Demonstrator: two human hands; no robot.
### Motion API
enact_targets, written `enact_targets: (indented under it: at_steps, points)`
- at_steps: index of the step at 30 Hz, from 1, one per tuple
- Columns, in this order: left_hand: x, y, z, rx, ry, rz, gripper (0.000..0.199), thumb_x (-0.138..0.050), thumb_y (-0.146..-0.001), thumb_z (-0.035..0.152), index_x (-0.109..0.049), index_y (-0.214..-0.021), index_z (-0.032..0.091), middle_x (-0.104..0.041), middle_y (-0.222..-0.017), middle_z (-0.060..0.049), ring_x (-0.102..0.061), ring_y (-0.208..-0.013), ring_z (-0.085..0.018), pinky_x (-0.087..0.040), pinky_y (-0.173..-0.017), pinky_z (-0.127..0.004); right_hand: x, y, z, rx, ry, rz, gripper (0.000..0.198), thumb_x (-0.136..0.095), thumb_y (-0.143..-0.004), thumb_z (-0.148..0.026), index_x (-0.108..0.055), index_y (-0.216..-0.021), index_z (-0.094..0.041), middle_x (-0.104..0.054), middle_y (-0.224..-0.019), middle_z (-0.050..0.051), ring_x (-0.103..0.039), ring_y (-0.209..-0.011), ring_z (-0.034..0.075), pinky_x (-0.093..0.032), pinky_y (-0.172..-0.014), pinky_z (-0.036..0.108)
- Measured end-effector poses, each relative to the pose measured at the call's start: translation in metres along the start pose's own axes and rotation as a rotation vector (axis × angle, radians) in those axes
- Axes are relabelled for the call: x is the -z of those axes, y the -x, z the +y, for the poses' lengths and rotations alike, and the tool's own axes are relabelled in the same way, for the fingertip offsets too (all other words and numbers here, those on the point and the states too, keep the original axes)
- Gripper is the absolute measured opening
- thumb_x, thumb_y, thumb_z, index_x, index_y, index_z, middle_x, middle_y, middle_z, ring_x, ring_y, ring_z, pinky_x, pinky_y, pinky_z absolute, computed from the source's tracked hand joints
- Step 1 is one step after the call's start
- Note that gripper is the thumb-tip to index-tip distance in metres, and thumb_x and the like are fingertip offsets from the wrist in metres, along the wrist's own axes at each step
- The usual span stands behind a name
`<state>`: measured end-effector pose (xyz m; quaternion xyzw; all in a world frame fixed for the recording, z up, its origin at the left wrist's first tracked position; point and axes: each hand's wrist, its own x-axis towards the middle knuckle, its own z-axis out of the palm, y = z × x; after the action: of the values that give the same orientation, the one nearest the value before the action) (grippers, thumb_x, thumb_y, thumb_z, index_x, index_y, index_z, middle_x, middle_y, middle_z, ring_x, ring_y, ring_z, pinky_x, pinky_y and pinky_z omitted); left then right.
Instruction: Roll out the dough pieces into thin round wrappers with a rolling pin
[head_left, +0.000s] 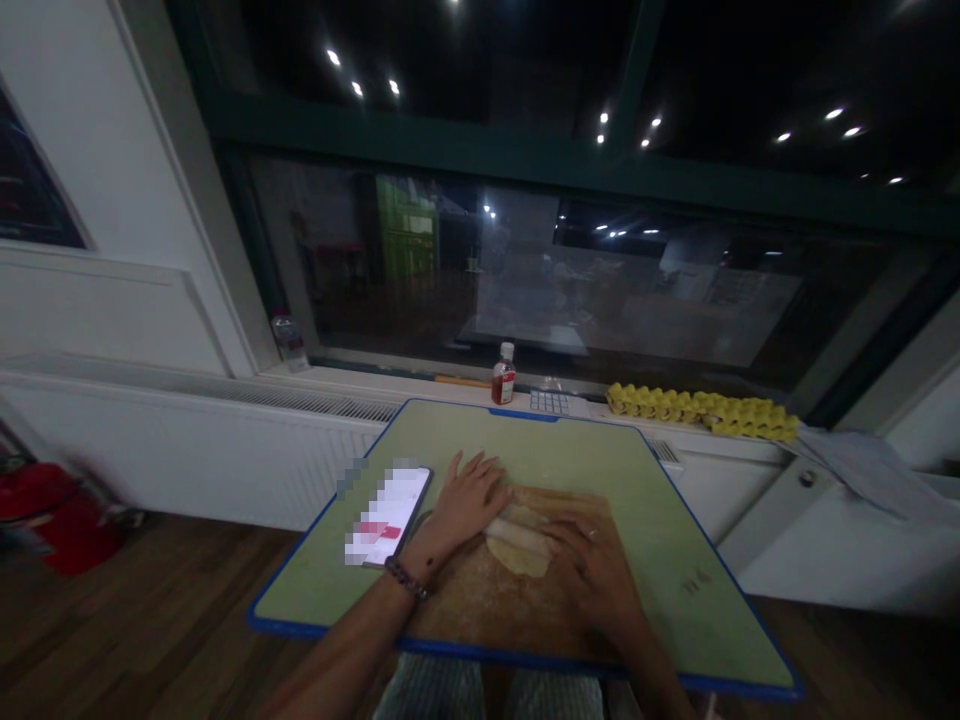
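Note:
A pale rolling pin (519,537) lies across a thin round sheet of dough (521,561) on a floured brown board (487,610). My left hand (469,497) rests on the pin's left end, its fingers stretched forward and spread. On the other end lies my right hand (592,562), palm down, with a ring on one finger and its fingers extended over the pin. Neither hand wraps round the pin, and both cover its ends. A phone (401,510) with a lit screen, partly pixelated, lies left of my left hand.
The board sits on a light green table (667,540) with a blue edge. Along the windowsill behind stand a bottle of reddish liquid (503,376), yellow egg trays (701,411) and a clear bottle (289,343). A white radiator (225,460) runs below; a red container (60,515) is at far left.

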<state>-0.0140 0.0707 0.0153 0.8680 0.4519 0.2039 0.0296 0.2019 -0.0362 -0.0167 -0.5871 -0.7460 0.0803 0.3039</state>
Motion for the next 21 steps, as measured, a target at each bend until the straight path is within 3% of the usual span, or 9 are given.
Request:
enact_targets:
  at_steps: [6,13,17,21]
  points:
    - [-0.012,-0.005,-0.005,0.012,-0.049,-0.074,0.038,-0.041,-0.100,0.040,-0.059,-0.131,0.026,-0.053,-0.145,-0.006,-0.038,-0.142,-0.029,-0.013,-0.118,-0.058,0.004,-0.017,0.008,-0.125,-0.017,0.119,0.045,-0.030,-0.101,-0.039,-0.066,-0.120,-0.020,-0.067,-0.125,0.008,-0.057,-0.120,0.022,-0.040,-0.109,0.040]
    - [-0.015,-0.010,-0.010,-0.045,-0.039,-0.143,0.044,-0.042,-0.099,0.041,-0.053,-0.138,0.025,-0.043,-0.153,-0.008,-0.030,-0.145,-0.029,-0.008,-0.118,-0.058,0.003,-0.033,0.009,-0.205,0.288,0.146,0.039,-0.033,-0.101,-0.030,-0.067,-0.117,-0.018,-0.069,-0.118,0.011,-0.058,-0.113,0.025,-0.042,-0.103,0.041]
    - [-0.015,-0.023,-0.014,-0.041,-0.026,-0.195,0.054,-0.049,-0.094,0.053,-0.049,-0.142,0.027,-0.040,-0.155,-0.007,-0.029,-0.146,-0.030,-0.009,-0.118,-0.059,-0.012,-0.024,0.014,-0.120,0.508,0.058,0.039,-0.039,-0.094,-0.012,-0.063,-0.124,-0.019,-0.063,-0.128,0.014,-0.052,-0.123,0.032,-0.038,-0.104,0.049]
    - [-0.018,-0.041,-0.015,0.124,-0.033,-0.244,0.060,-0.048,-0.094,0.053,-0.046,-0.142,0.017,-0.046,-0.149,-0.018,-0.037,-0.139,-0.038,-0.017,-0.111,-0.068,-0.016,-0.016,0.015,-0.073,0.620,0.038,0.041,-0.041,-0.092,-0.009,-0.062,-0.126,-0.018,-0.059,-0.135,0.015,-0.049,-0.126,0.036,-0.034,-0.107,0.054]
